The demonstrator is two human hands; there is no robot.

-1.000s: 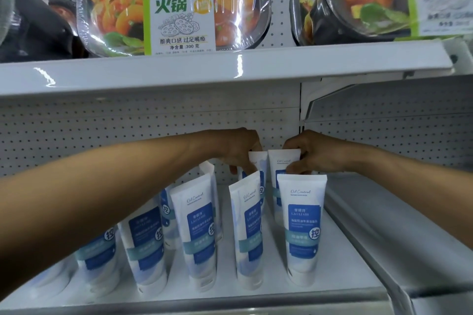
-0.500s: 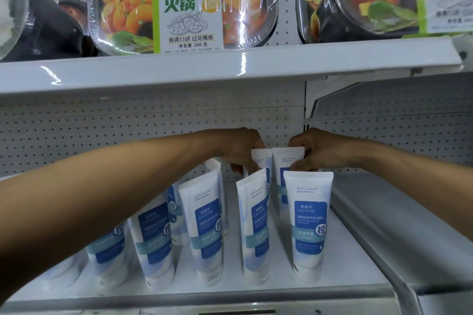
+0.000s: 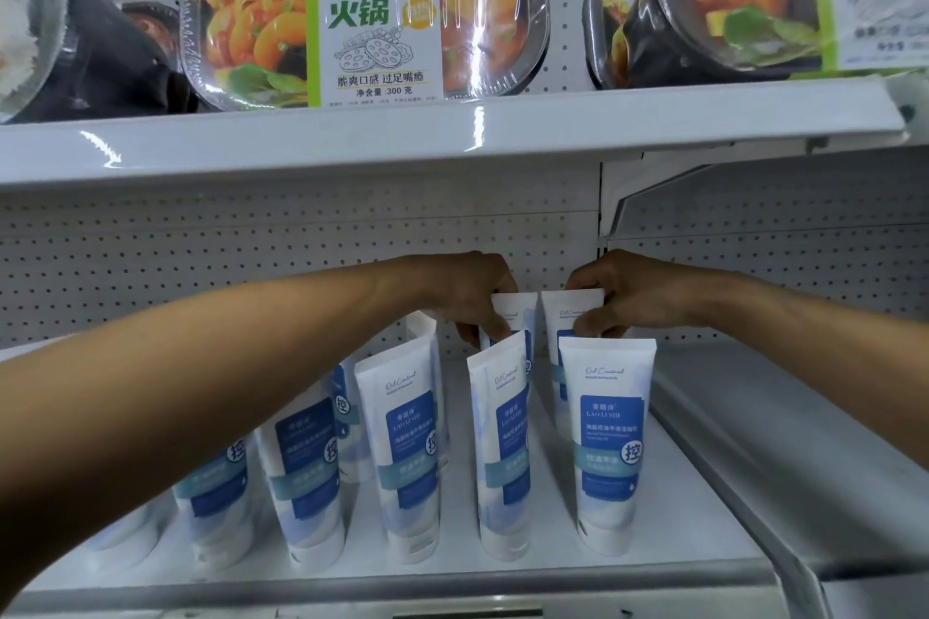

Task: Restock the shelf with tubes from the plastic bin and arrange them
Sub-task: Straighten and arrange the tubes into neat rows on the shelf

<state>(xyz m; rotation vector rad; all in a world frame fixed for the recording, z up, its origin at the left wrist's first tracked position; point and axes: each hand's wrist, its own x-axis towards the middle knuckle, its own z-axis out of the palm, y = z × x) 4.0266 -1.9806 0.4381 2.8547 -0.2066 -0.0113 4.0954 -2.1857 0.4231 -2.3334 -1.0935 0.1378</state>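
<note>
Left hand (image 3: pixel 472 302) & right hand (image 3: pixel 623 299) each pinch 1 white blue-labelled plastic tube (image 3: pixel 515 312) (image 3: pixel 570 317) at back of white metal shelf (image 3: pixel 704 508), probably squaring rear row.

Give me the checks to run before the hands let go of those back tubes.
1. The left hand grips the back left tube: ok.
2. The right hand grips the back right tube: ok.
3. Both held tubes upright: ok.
4. Front tubes all face forward: not ok, the angled tube is turned sideways.
5. Stock left in the bin: cannot tell, it is out of view.
</note>
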